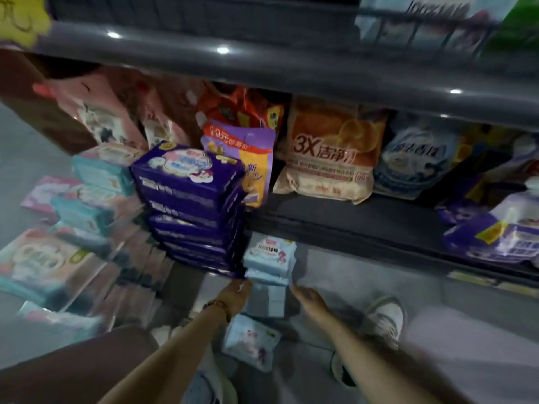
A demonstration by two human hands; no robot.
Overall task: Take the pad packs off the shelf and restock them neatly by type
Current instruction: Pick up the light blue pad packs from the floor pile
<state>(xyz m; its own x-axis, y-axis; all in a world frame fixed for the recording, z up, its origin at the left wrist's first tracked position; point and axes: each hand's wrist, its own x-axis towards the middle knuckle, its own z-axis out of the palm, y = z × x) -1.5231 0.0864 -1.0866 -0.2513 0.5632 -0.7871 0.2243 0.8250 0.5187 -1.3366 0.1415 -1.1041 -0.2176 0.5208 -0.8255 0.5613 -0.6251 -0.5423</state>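
While the person bends over the floor, the left hand (237, 293) lies with fingers fairly straight against the left side of a small stack of pale blue pad packs (269, 266). The right hand (306, 295), also open and holding nothing, sits at the stack's right side, touching it or just short of it; blur hides which. Bracketing the pile from both sides looks like a way to square it up or lift it whole.

At six o'clock from the stack, one loose pale blue pack (250, 342) lies on the floor between the forearms, probably waiting to join its kind. At ten o'clock, just beside the blue pile, rises a taller stack of purple packs (189, 199). Farther out at nine o'clock sit teal and pink packs (96, 193), seemingly heaped by type. At twelve o'clock the lower shelf (350, 217) carries an orange bag (326, 153), with more purple packs on the shelf (495, 237) toward two o'clock.
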